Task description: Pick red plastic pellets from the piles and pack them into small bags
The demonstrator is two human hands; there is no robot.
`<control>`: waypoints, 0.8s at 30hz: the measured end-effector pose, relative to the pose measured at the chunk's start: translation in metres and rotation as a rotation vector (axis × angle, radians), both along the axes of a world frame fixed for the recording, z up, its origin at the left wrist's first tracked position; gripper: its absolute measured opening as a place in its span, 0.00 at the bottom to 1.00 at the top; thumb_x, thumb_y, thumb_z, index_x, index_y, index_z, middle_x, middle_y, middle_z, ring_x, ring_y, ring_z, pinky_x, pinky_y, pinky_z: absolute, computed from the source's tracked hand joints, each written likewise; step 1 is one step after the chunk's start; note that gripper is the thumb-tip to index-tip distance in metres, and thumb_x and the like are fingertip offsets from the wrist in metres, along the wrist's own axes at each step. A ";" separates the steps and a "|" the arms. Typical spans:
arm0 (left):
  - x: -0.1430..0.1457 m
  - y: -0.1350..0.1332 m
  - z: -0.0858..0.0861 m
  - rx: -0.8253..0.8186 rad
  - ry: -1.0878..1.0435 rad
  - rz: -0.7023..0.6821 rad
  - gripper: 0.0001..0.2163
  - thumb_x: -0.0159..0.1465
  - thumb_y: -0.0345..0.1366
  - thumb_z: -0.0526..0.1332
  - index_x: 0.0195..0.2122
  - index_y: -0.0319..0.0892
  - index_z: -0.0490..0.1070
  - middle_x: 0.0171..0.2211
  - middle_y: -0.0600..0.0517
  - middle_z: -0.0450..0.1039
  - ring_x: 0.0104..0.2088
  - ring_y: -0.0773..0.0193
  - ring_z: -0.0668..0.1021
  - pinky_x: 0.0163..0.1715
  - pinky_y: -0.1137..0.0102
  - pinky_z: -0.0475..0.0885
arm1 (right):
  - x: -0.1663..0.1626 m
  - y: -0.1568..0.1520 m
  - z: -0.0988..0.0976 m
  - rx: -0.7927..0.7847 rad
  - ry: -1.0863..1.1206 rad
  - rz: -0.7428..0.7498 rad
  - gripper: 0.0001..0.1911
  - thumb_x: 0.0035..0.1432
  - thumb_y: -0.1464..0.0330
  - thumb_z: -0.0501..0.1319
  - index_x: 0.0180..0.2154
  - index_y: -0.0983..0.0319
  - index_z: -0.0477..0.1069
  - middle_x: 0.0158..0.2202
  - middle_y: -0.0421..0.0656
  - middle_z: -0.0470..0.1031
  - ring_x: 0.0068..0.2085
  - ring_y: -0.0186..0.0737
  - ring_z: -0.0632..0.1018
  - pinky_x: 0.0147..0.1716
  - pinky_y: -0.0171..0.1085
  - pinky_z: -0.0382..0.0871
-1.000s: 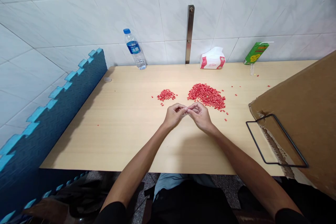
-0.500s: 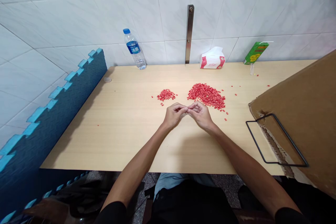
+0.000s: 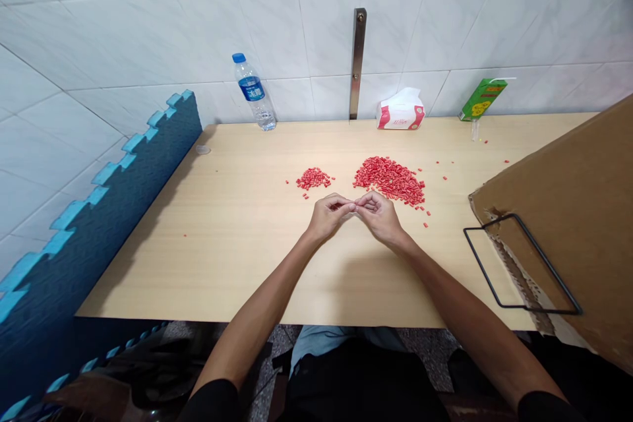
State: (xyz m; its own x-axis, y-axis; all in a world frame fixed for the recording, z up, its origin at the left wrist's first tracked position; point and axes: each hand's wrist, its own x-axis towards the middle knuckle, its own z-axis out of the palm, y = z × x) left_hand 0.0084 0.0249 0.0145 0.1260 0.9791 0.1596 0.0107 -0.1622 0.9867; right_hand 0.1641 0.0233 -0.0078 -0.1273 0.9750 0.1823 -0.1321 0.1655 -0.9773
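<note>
Piles of red pieces point(image 3: 390, 178), two, just beyond left hand point(image 3: 325, 217) and right hand point(image 3: 380, 216), fingertips point(image 3: 349, 208) together, contents unclear.

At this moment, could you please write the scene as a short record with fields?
Hands: left hand and right hand meet at pinched fingertips; anything between is too small to tell
Nearest pile: large pile of red pieces, beyond the right hand
Second pile: smaller red pile, to its left
Surface: table
By wall: bottle, tissue pack, drink carton
Right side: cardboard box
</note>
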 end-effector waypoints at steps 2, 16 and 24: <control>0.000 0.000 0.001 -0.003 -0.004 -0.005 0.10 0.51 0.41 0.70 0.27 0.38 0.79 0.28 0.49 0.75 0.31 0.64 0.76 0.36 0.69 0.69 | 0.001 0.000 0.000 0.019 -0.008 0.000 0.12 0.50 0.62 0.68 0.30 0.60 0.67 0.32 0.41 0.76 0.36 0.39 0.79 0.39 0.40 0.74; -0.001 0.002 -0.001 -0.131 -0.065 -0.043 0.13 0.46 0.43 0.72 0.25 0.37 0.78 0.27 0.48 0.77 0.30 0.63 0.77 0.34 0.68 0.72 | 0.003 -0.002 0.002 0.071 -0.117 -0.013 0.10 0.52 0.62 0.66 0.29 0.59 0.68 0.31 0.40 0.75 0.35 0.39 0.78 0.39 0.40 0.74; -0.003 0.006 -0.008 -0.218 -0.165 -0.096 0.14 0.44 0.41 0.74 0.26 0.36 0.77 0.28 0.47 0.79 0.29 0.62 0.78 0.35 0.65 0.74 | 0.003 -0.003 0.002 0.083 -0.168 -0.020 0.10 0.52 0.61 0.66 0.29 0.59 0.68 0.30 0.41 0.75 0.33 0.40 0.78 0.36 0.40 0.74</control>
State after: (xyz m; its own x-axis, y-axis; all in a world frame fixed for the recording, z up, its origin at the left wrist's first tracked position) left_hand 0.0058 0.0305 0.0067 0.2099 0.9774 -0.0268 -0.1585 0.0610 0.9855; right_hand 0.1671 0.0204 -0.0057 -0.1438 0.9601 0.2400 0.0364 0.2474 -0.9682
